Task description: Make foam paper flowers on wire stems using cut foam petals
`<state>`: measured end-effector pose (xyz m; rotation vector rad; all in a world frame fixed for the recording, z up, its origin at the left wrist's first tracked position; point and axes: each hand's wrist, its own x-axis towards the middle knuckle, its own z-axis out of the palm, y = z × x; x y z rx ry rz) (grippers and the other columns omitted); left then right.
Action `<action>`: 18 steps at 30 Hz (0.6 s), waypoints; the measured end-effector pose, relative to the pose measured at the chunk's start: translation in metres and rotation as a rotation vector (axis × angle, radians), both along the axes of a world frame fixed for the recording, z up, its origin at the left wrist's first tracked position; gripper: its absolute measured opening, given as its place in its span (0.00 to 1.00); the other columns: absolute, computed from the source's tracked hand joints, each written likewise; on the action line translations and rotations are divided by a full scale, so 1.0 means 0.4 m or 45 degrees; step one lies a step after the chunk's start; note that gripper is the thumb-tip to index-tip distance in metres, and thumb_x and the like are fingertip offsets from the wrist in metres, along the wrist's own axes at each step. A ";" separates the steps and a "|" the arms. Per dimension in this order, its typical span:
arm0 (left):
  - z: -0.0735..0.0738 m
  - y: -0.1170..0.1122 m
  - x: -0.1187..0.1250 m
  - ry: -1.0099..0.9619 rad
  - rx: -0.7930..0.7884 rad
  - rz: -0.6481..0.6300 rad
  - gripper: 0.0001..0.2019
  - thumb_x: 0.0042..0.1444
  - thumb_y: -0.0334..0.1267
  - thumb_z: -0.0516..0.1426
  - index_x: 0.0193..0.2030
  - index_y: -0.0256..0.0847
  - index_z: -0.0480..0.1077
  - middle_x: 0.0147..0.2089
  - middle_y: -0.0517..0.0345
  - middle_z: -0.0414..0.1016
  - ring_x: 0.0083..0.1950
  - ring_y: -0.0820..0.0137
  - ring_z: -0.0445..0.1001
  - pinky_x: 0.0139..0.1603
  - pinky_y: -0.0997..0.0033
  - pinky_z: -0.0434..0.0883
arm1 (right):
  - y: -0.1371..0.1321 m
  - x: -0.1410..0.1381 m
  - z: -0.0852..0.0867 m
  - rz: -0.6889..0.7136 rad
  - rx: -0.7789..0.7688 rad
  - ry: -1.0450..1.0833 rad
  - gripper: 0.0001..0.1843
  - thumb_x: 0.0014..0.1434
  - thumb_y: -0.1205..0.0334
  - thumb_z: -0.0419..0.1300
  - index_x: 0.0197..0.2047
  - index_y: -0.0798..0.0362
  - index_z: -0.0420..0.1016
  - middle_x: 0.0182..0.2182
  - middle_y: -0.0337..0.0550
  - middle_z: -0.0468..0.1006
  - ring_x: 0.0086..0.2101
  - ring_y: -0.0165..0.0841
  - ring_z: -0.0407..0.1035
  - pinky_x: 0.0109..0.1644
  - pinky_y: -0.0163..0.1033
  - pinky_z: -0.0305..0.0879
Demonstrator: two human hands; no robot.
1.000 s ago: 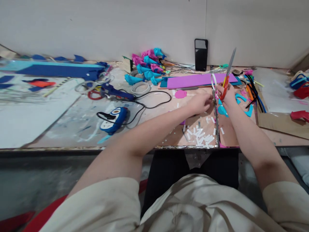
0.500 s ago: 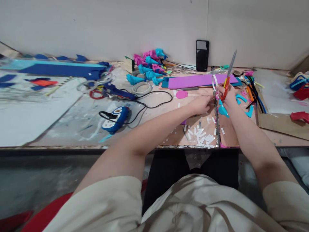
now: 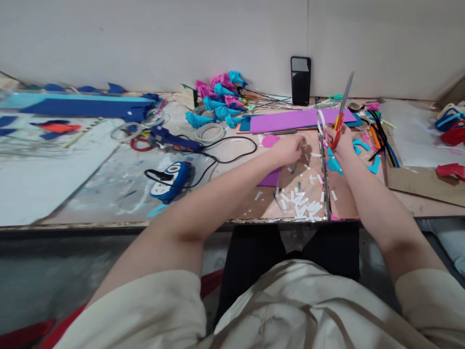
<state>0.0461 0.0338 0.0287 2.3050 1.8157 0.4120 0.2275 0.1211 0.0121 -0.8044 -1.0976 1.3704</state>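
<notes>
My right hand [image 3: 340, 140] is closed round the red handles of a pair of scissors [image 3: 342, 109], blades pointing up and away. A white curled strip [image 3: 321, 121] stands beside it, next to a thin metal ruler [image 3: 324, 174] lying lengthwise on the bench. My left hand [image 3: 290, 148] hovers low over the bench near a pink oval cut-out [image 3: 271, 141], its fingers curled; I cannot make out anything in them. Several small white paper bits [image 3: 301, 202] lie scattered in front of me. A purple foam piece [image 3: 271, 178] shows under my left forearm.
A long purple foam sheet [image 3: 298, 119] lies behind my hands, with a black phone [image 3: 300, 80] propped on the wall. Pink and teal foam flowers [image 3: 220, 99], a blue glue gun [image 3: 170, 180] with black cord, tape rolls [image 3: 210, 132] and blue sheets [image 3: 83, 104] lie left. Cardboard [image 3: 421, 184] and pipe cleaners [image 3: 381, 135] lie right.
My left hand has drawn left, away from the ruler and my right hand, toward the pink oval. The scissors hand has stayed where it was.
</notes>
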 end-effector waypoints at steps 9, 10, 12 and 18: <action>-0.019 -0.144 0.045 0.240 -0.105 -0.393 0.30 0.70 0.47 0.47 0.71 0.28 0.60 0.76 0.33 0.57 0.75 0.52 0.62 0.71 0.55 0.63 | -0.010 -0.001 0.004 -0.025 -0.001 -0.045 0.22 0.47 0.63 0.75 0.35 0.48 0.63 0.24 0.28 0.67 0.20 0.20 0.58 0.20 0.28 0.57; -0.014 -0.161 0.048 0.199 -0.119 -0.463 0.28 0.70 0.46 0.46 0.70 0.32 0.63 0.75 0.37 0.59 0.73 0.54 0.64 0.70 0.56 0.64 | -0.008 0.001 0.002 -0.021 0.001 -0.034 0.22 0.47 0.63 0.75 0.35 0.48 0.63 0.25 0.28 0.66 0.20 0.20 0.58 0.21 0.28 0.57; -0.004 -0.187 0.044 0.092 -0.155 -0.579 0.24 0.70 0.43 0.45 0.68 0.43 0.67 0.73 0.49 0.65 0.67 0.59 0.73 0.65 0.60 0.69 | -0.004 0.003 0.000 -0.019 0.000 -0.009 0.23 0.46 0.65 0.75 0.34 0.48 0.63 0.25 0.28 0.66 0.20 0.21 0.58 0.21 0.29 0.58; -0.010 -0.126 0.022 0.163 -0.014 -0.309 0.30 0.69 0.47 0.48 0.70 0.27 0.60 0.74 0.31 0.59 0.74 0.50 0.61 0.72 0.52 0.61 | -0.003 0.002 -0.004 -0.022 0.003 0.006 0.23 0.45 0.66 0.75 0.33 0.48 0.62 0.24 0.28 0.67 0.19 0.21 0.58 0.21 0.29 0.56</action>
